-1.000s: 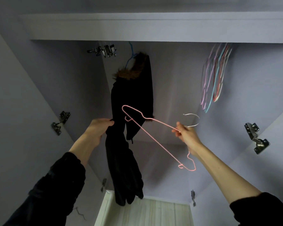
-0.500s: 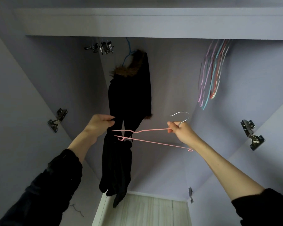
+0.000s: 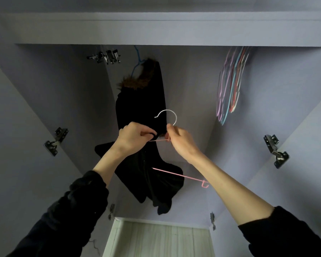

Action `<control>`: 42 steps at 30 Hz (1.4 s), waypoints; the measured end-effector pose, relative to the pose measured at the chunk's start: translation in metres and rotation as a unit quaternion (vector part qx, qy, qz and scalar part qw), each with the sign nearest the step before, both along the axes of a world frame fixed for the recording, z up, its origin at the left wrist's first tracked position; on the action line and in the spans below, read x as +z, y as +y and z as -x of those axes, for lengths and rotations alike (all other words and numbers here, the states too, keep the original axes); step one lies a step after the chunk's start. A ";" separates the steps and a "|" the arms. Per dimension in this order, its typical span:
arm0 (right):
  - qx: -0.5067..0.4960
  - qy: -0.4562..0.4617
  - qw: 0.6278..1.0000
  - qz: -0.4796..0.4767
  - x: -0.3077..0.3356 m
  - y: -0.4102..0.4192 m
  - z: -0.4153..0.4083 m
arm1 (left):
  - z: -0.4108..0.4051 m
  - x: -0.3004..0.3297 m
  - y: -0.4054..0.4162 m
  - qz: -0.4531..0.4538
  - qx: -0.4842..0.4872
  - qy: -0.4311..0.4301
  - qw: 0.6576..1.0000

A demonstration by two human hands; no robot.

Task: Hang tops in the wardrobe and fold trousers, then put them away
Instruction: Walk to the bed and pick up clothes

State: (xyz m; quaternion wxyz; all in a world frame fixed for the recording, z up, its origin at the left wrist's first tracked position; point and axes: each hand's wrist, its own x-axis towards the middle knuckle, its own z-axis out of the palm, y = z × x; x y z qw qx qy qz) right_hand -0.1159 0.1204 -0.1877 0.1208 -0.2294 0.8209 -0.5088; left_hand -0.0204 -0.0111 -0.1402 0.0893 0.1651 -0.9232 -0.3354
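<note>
Garment: black fabric top [image 3: 152, 175], mid-wardrobe, draped over the thin pink wire hanger with silver hook [image 3: 182, 175].
Left hand [image 3: 132, 139]: fingers pinched on the black cloth at the hanger neck.
Right hand [image 3: 181, 140]: curled round the hanger just below the hook.
Behind: black fur-collared coat [image 3: 143, 101] on a blue hanger; bundle of coloured wire hangers [image 3: 230, 86] near the wardrobe's right wall.
Risk: top appears lopsided, one hanger arm bare; likely to slide off once released.
</note>
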 end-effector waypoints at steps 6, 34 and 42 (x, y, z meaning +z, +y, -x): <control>-0.048 -0.013 0.994 0.093 -0.004 0.012 0.004 | 0.015 0.000 0.010 0.127 0.012 0.012 0.992; 0.061 0.322 0.933 -0.146 -0.072 0.031 -0.031 | -0.005 0.017 -0.029 0.291 0.043 0.173 0.940; 0.147 0.225 0.890 -0.368 -0.084 0.004 0.011 | -0.022 0.039 -0.037 0.291 0.070 0.237 0.924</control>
